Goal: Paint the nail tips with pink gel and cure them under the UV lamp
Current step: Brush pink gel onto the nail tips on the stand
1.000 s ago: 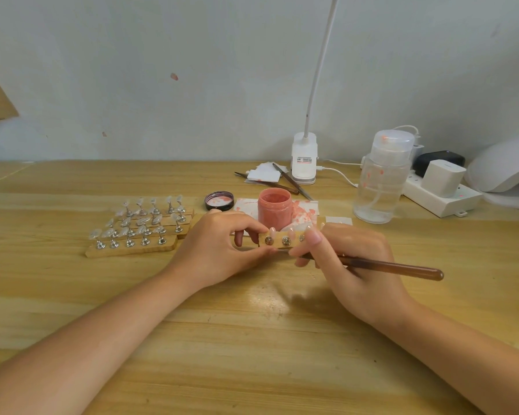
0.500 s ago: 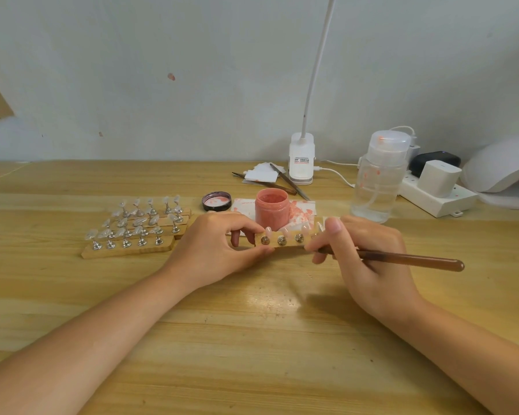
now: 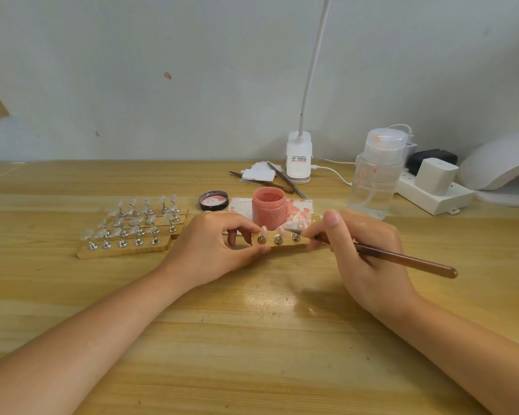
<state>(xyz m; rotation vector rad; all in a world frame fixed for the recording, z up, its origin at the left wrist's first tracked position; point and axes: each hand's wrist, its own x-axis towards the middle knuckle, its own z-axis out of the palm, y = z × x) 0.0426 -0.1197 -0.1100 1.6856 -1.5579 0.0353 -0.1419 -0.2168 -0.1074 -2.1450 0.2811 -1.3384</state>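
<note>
My left hand (image 3: 213, 247) pinches the left end of a wooden strip (image 3: 285, 241) that carries pink nail tips on metal stands. My right hand (image 3: 360, 253) holds a brown brush (image 3: 402, 259) like a pen. The brush's tip (image 3: 288, 231) touches a nail tip near the middle of the strip. Just behind the strip stands the open jar of pink gel (image 3: 268, 211). The white UV lamp (image 3: 501, 166) sits at the far right edge.
Several wooden strips with clear nail tips (image 3: 132, 229) lie to the left. The jar's lid (image 3: 213, 201), a stained paper (image 3: 297, 207), tweezers (image 3: 285, 179), a clear pump bottle (image 3: 375, 175), a desk lamp base (image 3: 298, 158) and a power strip (image 3: 432, 193) stand behind.
My right hand has turned, and the brush tip now reaches left onto a nail tip near the strip's middle. My left hand keeps its hold on the strip.
</note>
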